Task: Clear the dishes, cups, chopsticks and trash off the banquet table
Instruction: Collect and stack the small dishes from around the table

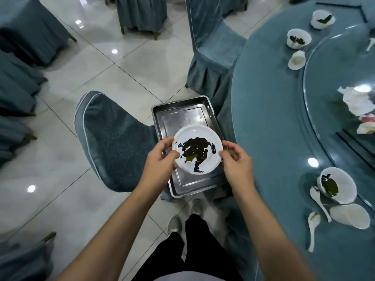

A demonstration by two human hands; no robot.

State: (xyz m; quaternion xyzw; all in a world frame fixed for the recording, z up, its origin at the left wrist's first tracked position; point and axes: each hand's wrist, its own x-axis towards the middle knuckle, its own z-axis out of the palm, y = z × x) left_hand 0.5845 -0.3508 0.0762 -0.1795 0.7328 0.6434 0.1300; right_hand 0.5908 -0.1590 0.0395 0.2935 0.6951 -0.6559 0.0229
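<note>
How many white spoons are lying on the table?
2: one spoon leans against the near bowl; the other lies nearer the table edge. More may lie out of frame.

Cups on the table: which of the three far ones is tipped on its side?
The nearest of the three, the empty cup. The two cups beyond it stand upright, holding dark leaves.

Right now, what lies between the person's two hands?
In the head view, a white round plate smeared with dark green leftovers; the left hand and right hand grip its opposite rims above the metal tray.
</note>
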